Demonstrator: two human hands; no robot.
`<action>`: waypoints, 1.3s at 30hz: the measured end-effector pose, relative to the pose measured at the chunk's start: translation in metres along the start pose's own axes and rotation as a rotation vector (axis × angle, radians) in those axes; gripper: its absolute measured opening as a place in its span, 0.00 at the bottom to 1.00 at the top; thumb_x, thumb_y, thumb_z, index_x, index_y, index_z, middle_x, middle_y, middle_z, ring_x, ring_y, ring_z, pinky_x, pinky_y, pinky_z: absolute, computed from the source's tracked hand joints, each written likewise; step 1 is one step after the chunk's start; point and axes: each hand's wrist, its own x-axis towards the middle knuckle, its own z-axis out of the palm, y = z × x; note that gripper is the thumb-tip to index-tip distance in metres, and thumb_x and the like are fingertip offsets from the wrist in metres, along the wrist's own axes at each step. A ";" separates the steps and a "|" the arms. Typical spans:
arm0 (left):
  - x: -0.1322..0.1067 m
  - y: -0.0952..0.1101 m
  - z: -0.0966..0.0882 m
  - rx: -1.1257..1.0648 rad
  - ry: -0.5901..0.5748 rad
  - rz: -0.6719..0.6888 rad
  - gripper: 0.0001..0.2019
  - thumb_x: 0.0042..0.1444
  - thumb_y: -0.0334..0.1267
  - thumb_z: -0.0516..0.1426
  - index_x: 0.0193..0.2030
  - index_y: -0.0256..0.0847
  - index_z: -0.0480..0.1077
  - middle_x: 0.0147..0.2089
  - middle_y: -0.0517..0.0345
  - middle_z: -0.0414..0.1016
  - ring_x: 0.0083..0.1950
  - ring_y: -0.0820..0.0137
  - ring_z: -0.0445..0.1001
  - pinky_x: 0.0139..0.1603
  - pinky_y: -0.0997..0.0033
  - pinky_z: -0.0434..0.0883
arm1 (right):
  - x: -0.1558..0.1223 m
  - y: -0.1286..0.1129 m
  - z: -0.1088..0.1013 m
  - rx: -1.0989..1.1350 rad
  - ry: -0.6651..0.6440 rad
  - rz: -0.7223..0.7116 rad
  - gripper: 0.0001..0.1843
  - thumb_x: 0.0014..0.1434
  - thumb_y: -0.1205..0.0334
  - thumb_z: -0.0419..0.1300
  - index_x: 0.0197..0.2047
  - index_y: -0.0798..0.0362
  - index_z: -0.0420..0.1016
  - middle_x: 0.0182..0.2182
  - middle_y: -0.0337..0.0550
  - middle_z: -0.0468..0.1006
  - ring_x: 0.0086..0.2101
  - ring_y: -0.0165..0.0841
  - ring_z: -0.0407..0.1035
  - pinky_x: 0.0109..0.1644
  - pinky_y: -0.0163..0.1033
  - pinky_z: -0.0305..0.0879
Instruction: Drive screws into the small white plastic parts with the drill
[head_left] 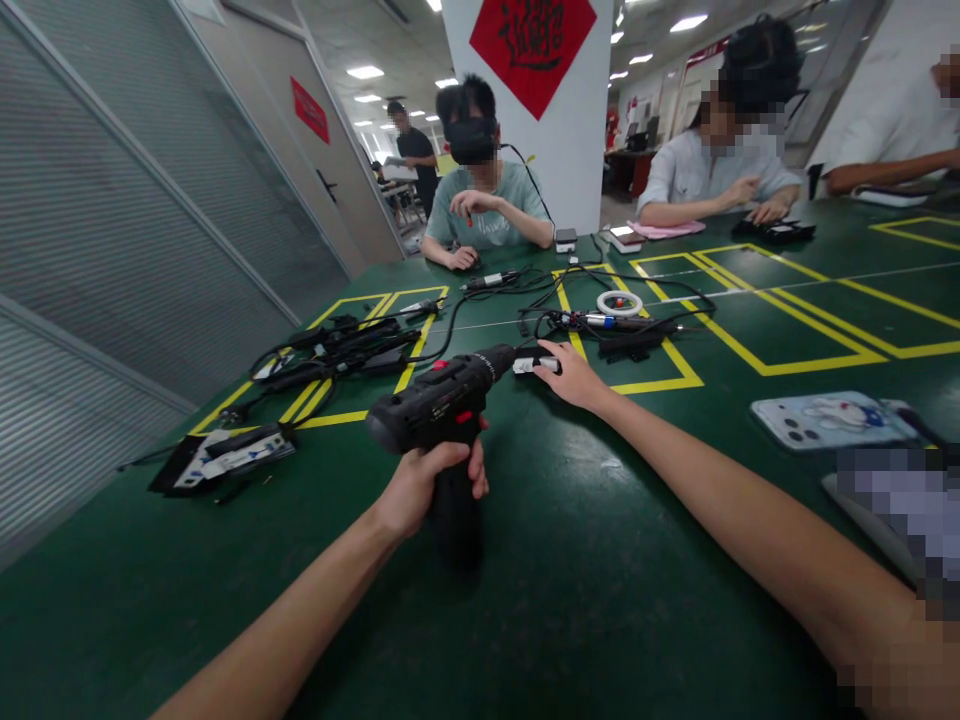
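Observation:
My left hand (424, 480) is wrapped round the handle of a black cordless drill (442, 400) with red buttons. The drill points away and to the right, its chuck beside my right hand (574, 375). With thumb and fingers, my right hand grips a small black-and-white part (531, 365) low at the table. The drill's tip is close to this part; whether they touch I cannot make out. Beyond my right hand lie a silver-and-black pen-shaped electric tool (607, 321) with a cable and a white ring (619, 303), perhaps a roll of tape.
Black cables and tools (337, 350) lie heaped at left, near a black-and-white pouch (225, 458). A phone (832, 420) rests at right. Yellow tape (652, 385) marks boxes on the green table (600, 600). Across it sit a person in a headset (487, 200) and another person (712, 180).

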 end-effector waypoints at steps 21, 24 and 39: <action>-0.017 -0.010 0.011 -0.079 0.065 -0.128 0.14 0.57 0.39 0.54 0.49 0.36 0.66 0.26 0.61 0.68 0.23 0.69 0.69 0.28 0.67 0.66 | -0.002 0.001 0.000 -0.003 0.041 -0.009 0.29 0.61 0.54 0.60 0.64 0.52 0.67 0.53 0.52 0.71 0.52 0.42 0.69 0.62 0.49 0.63; -0.017 -0.011 0.011 -0.069 0.076 -0.121 0.14 0.57 0.39 0.53 0.49 0.36 0.66 0.26 0.62 0.67 0.23 0.69 0.69 0.29 0.67 0.66 | -0.002 0.000 -0.001 -0.007 0.038 -0.012 0.30 0.61 0.55 0.60 0.65 0.53 0.66 0.54 0.54 0.70 0.53 0.42 0.68 0.62 0.49 0.62; -0.019 -0.009 0.011 -0.030 0.037 -0.096 0.14 0.59 0.38 0.52 0.51 0.36 0.64 0.27 0.61 0.68 0.24 0.68 0.70 0.30 0.66 0.65 | -0.001 0.004 0.001 0.006 0.045 -0.030 0.29 0.61 0.55 0.60 0.64 0.53 0.67 0.54 0.53 0.71 0.52 0.41 0.69 0.62 0.48 0.62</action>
